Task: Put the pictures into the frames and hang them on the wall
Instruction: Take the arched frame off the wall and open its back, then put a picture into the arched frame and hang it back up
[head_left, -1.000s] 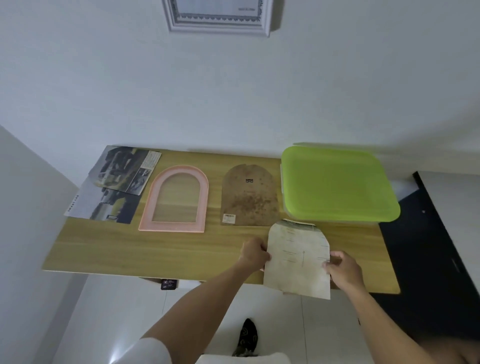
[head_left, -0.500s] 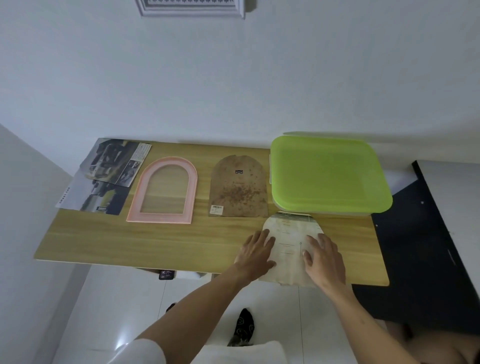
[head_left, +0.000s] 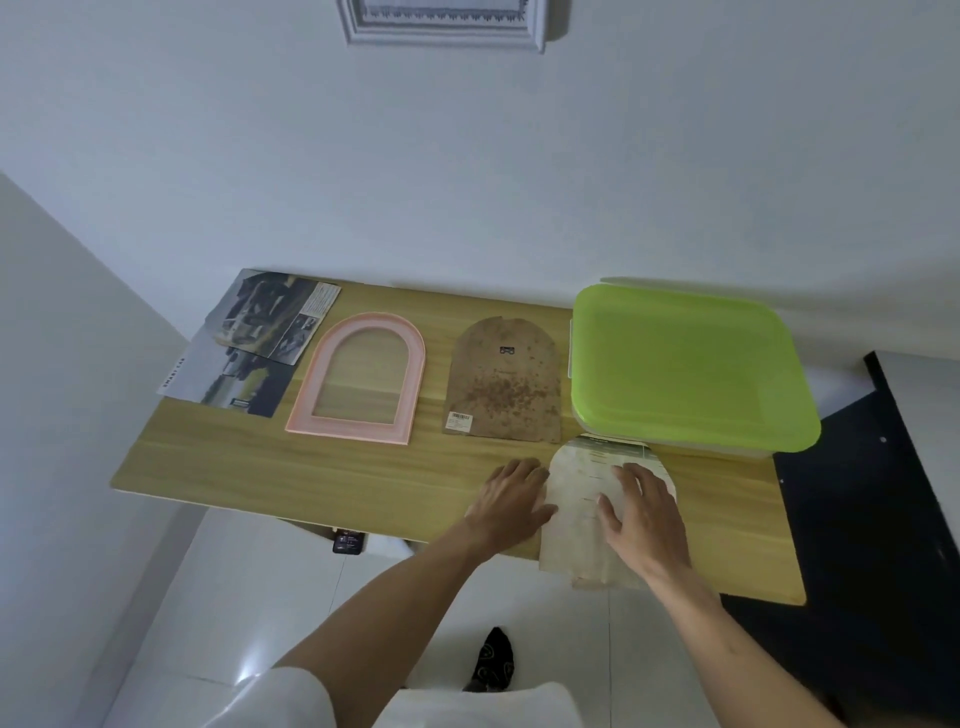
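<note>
1. Pale wall behind a light wooden worktop, which carries everything here.
2. An arch-topped paper sheet lies flat near the worktop's front edge, its lower end hanging a little past that edge; faint printed lines show on it, too blurred to read.
3. Left hand lies flat with fingers straight, its grip open, pressing down at the sheet's left edge.
4. Right hand lies spread on the sheet's right half, fingers straight, grip likewise open and curled round nothing.
5. Just behind the sheet lies a brown arched backing board, stained, with a barcode label at its lower left corner and a small hanger near the top.
6. Left of the board, apart from it, lies a pink arched frame, the wood showing through its opening.
7. Two printed pictures overlap at the far left corner, one partly over the other.
8. A green-lidded container sits at the right, its front edge seemingly just over the sheet's top.
9. High on the wall hangs a white ornate frame, cut off by the top of the view.
</note>
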